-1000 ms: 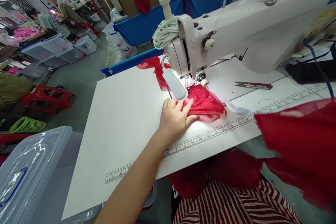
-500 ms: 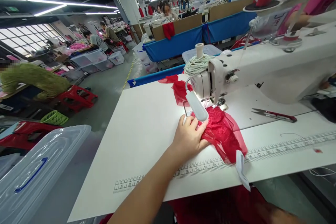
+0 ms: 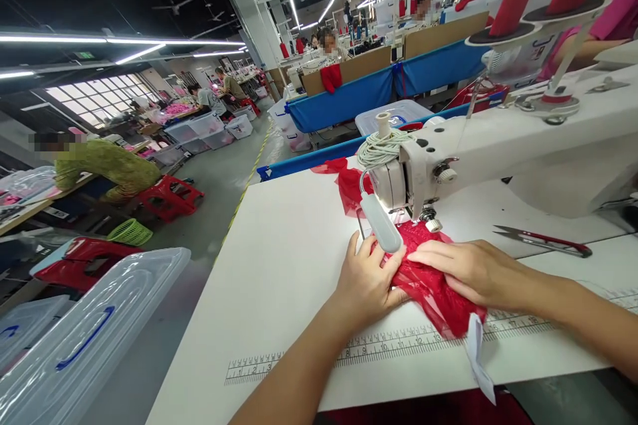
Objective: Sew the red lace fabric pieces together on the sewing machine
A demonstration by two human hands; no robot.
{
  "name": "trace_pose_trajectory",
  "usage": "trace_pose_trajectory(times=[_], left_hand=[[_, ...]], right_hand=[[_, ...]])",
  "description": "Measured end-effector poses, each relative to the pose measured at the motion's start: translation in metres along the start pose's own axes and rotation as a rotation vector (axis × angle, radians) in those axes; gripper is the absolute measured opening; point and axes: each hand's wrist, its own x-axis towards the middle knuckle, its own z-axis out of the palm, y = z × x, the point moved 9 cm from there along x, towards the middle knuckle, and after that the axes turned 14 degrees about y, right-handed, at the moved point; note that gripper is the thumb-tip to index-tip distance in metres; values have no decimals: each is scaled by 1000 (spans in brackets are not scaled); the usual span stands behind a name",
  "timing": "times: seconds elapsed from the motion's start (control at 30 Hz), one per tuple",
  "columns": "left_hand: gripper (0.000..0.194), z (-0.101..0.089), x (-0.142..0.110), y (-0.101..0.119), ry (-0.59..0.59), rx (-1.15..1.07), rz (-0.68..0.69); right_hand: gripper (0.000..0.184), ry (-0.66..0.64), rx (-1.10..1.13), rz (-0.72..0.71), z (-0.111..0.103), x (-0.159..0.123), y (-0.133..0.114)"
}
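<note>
Red lace fabric (image 3: 432, 299) with sheer edges lies bunched under the white sewing machine's (image 3: 405, 179) needle area. A white strip (image 3: 479, 358) hangs from its near corner over the table edge. My left hand (image 3: 367, 282) rests on the fabric's left side, fingers spread, beside the grey-white lamp (image 3: 381, 222) that hides some fingertips. From the right, my right hand (image 3: 473, 269) lies over the fabric with its fingers together and thumb below, gripping it. The needle itself is mostly hidden. More sheer red fabric (image 3: 351, 189) lies behind the lamp.
Red-handled thread snips (image 3: 545, 239) lie right of my right hand. A printed ruler (image 3: 379, 349) runs along the white table's (image 3: 279, 265) front. A lidded clear bin (image 3: 100, 332) stands at left. Red stools (image 3: 172, 198) and a co-worker in green (image 3: 107, 166) are beyond.
The head view has tilted up and turned right. My right hand has come from below the table edge onto the fabric. The red fabric lifted at right earlier is gone from there.
</note>
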Motion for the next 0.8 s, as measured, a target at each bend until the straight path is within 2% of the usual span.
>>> trace_pose_trajectory(times=[0.1, 0.27, 0.5, 0.8], left_hand=[[61, -3, 1, 3, 46, 4, 32], [59, -4, 2, 5, 39, 31, 38], [60, -7, 3, 3, 44, 33, 41], [61, -7, 6, 1, 15, 62, -4]], right_hand=[[49, 47, -41, 31, 15, -6, 6], [34, 148, -54, 27, 12, -13, 6], [40, 122, -47, 53, 11, -8, 6], [35, 128, -49, 58, 12, -9, 6]])
